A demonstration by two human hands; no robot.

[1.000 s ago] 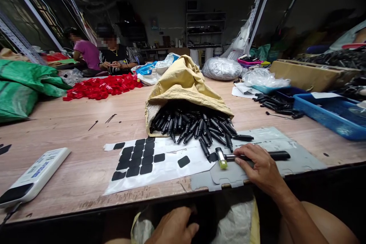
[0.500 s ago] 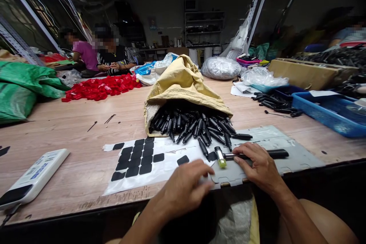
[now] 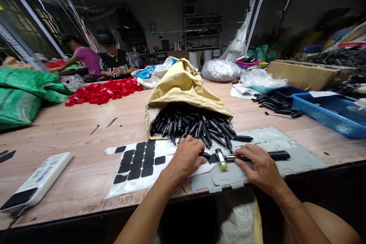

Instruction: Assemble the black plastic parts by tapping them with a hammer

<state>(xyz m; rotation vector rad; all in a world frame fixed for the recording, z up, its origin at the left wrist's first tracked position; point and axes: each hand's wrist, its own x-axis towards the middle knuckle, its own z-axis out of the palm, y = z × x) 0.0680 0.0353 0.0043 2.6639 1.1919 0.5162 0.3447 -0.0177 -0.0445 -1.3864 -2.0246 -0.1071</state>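
My left hand (image 3: 187, 156) is over the right part of a white sheet (image 3: 164, 171), its fingers closed on a black pen-shaped part (image 3: 204, 155), mostly hidden beneath them. My right hand (image 3: 259, 164) pinches the handle of a small hammer (image 3: 221, 158), which lies on a grey board (image 3: 303, 156). The hammer's head is silvery with a yellow-green face. Black rounded-square pads (image 3: 138, 158) sit in rows on the sheet. Just beyond my hands, a yellow woven sack (image 3: 183, 80) lies with its mouth toward me, spilling several black pen-shaped parts (image 3: 197, 126).
At the left front lies a white box-shaped device (image 3: 37, 179) with a cable. Red pieces (image 3: 104, 90) and a green sack (image 3: 20, 99) are farther left. A blue tray (image 3: 328, 114) stands at right. Two people (image 3: 117, 61) sit across the table; another is partly visible far right.
My left hand has moved forward and up from the table's front edge, onto a black pen-shaped part. My right hand stays on the hammer handle. The view has shifted slightly.
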